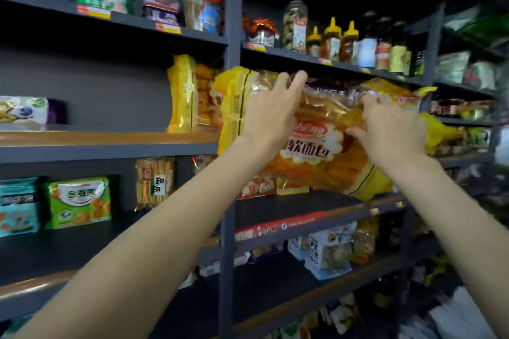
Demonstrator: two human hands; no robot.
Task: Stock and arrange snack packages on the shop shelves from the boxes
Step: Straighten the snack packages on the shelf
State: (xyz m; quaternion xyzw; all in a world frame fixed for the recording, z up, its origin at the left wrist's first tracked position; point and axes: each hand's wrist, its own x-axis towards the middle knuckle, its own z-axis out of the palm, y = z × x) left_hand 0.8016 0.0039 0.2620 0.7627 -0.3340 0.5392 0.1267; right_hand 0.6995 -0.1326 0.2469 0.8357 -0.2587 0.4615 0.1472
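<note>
A big yellow and orange bread package [316, 151] is held up in front of the middle shelf, tilted with its right end lower. My left hand [271, 110] grips its upper left part, fingers curled over the top edge. My right hand [391, 129] pinches the crinkled wrapper near its upper right. Behind it, to the left, another yellow bread package [187, 93] stands upright on the middle shelf [110, 143]. The far side of the held package is hidden.
A dark upright post [232, 22] splits the shelving. Bottles and jars [344, 41] line the shelf above. Green snack packs [78, 201] and a biscuit pack [154, 181] stand on the lower left shelf. More packets [327, 253] fill the lower right shelves.
</note>
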